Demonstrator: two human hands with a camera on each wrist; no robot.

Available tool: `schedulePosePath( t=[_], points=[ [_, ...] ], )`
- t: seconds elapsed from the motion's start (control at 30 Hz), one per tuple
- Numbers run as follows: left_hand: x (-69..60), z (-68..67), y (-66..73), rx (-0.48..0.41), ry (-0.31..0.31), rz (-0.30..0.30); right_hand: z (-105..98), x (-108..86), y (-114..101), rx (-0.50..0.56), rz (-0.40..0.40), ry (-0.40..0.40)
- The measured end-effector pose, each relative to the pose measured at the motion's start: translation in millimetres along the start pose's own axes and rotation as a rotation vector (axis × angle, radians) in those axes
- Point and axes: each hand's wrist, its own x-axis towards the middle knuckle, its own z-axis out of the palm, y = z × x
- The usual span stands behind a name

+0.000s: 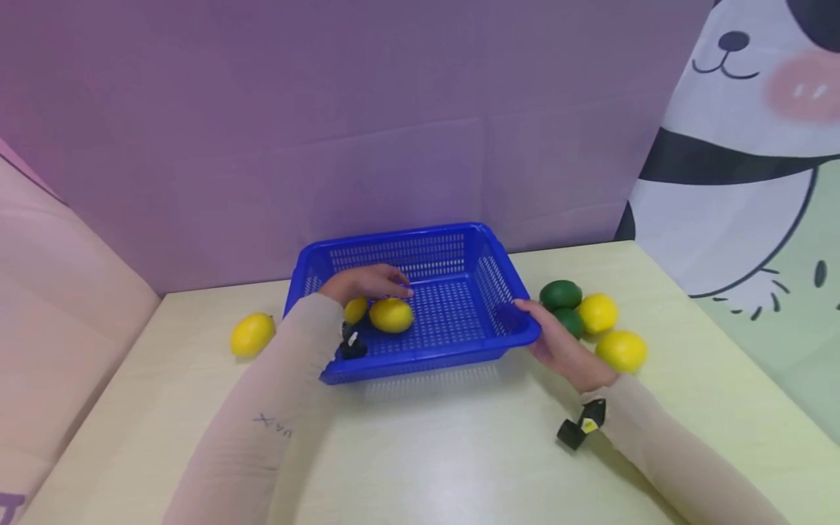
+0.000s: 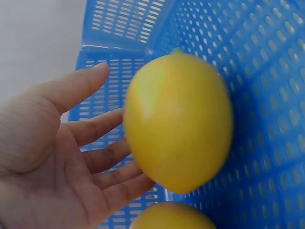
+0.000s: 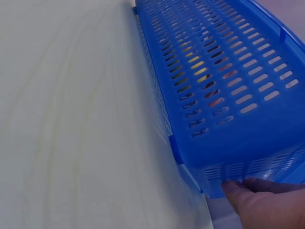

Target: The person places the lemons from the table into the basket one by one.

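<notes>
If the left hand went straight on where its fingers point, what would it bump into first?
The left hand would probably meet the blue basket's right wall, though it might brush the lemon beside its fingers first; depth is unclear.

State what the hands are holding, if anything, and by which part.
The right hand holds the blue plastic basket by its rim, at the near right corner. The left hand, open near a lemon inside the basket, holds nothing.

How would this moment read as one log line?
left hand: in blue basket, beside lemons; right hand: grips basket rim; table: more lemons, green fruits
</notes>
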Motion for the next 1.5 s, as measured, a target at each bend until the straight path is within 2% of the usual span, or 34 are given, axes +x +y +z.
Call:
schedulePosePath(
  t=[0.23,0.53,0.83,1.0,1.27,1.5],
  points=[
    [-2.7,-6.3,5.5,0.001,0.063,0.053,0.7,-0.2,-0.6,-0.004,-0.007,-0.013],
    [-15.3,-17.4,18.8,-0.035,0.046,0.104,2.3,-2.0,-2.3,0.001,0.005,-0.013],
    [-30.6,-26.3,27.8,-0.016,0.067,0.144,2.0,-2.1,-3.0,0.011,0.008,-0.027],
    [-40.4,-31.2,30.1,0.028,0.126,0.154,2.7,-2.3,-3.3,0.005,0.006,-0.033],
    [-59.8,-40.5,22.3,0.101,0.209,0.182,3.9,-3.5,-2.3,-0.019,0.013,-0.016],
    [-77.8,-50.5,14.8,0.056,0.317,0.238,3.9,-1.6,-3.2,-0.012,0.02,-0.008]
  ],
)
